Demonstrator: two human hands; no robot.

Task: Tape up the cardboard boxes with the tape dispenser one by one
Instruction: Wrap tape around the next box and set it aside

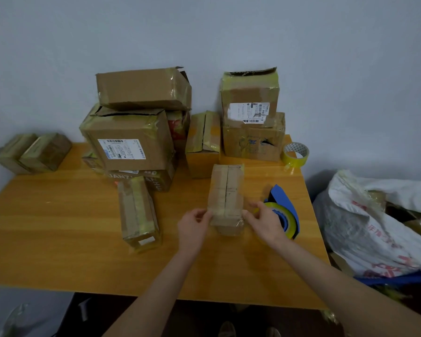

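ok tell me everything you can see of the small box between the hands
The small box is a narrow brown cardboard carton with clear tape on parts of it and a flap seam running along its top. It lies flat on the wooden table, pointing away from the person. The left hand and right hand grip its near corners. The tape dispenser sits right of it.

**Clerk:** Classification of premises?

**Inspector:** A small parcel-packing room, or a makeshift mailing corner.

**Clerk:** Grounds?

**Inspector:** One wood-grain table [58, 239] stands against a bare grey wall [204, 32]. It is piled with worn, taped cardboard boxes [131, 132], several bearing printed shipping labels [122, 149] with barcodes. A tape dispenser [283, 210] and a spare tape roll [295, 154] lie on it. A white woven sack [374, 227] holding more cardboard sits just beside the table.
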